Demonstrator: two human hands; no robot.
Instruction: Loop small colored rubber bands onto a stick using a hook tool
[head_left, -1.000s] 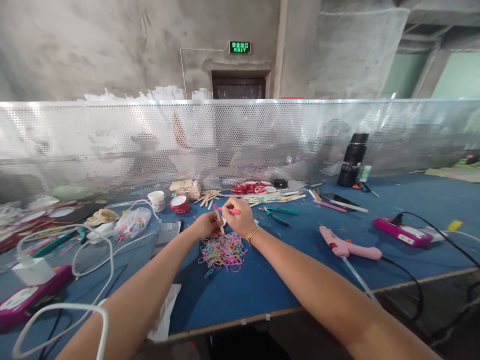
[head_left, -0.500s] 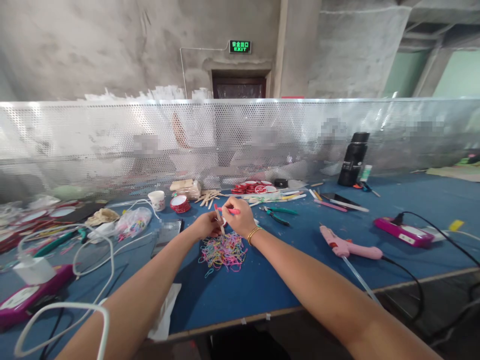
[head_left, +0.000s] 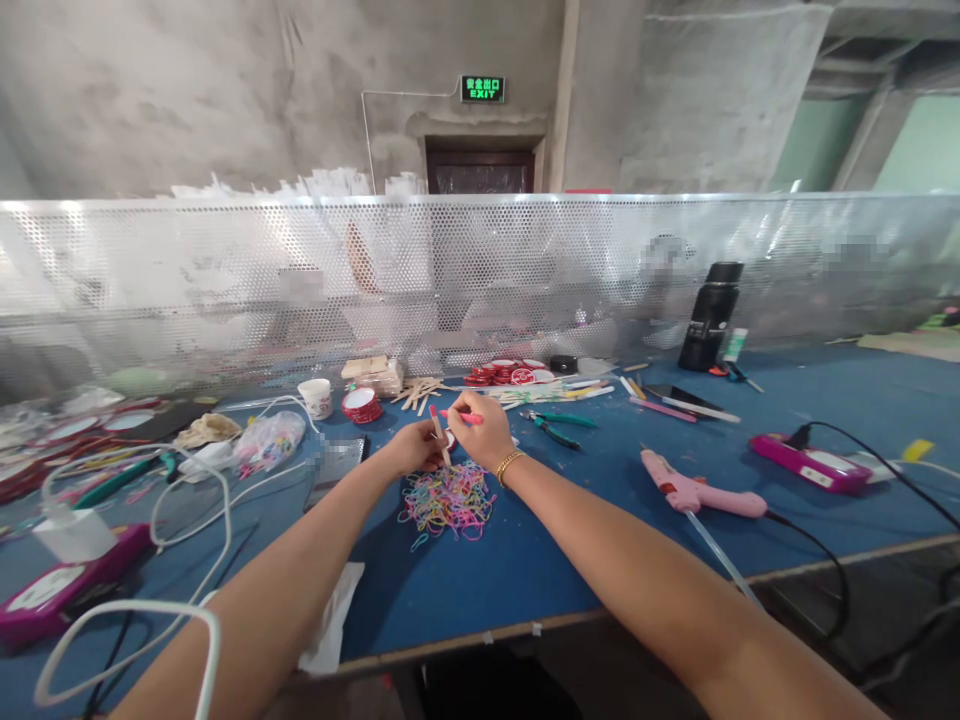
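Note:
My left hand is closed around a wooden craft stick that stands nearly upright. Pinched in my right hand is a pink marker whose tip meets the top of the stick. Both hands hover just above a heap of coloured rubber bands on the blue table. A gold bracelet circles my right wrist.
A pink glue gun lies to the right with its cable. Green pliers, red-and-white discs, loose sticks and a paper cup lie behind. A black flask stands by the perforated screen. White cables sprawl left.
My hands have stayed together on the stick and marker; the marker has shifted slightly. The view has tilted a little.

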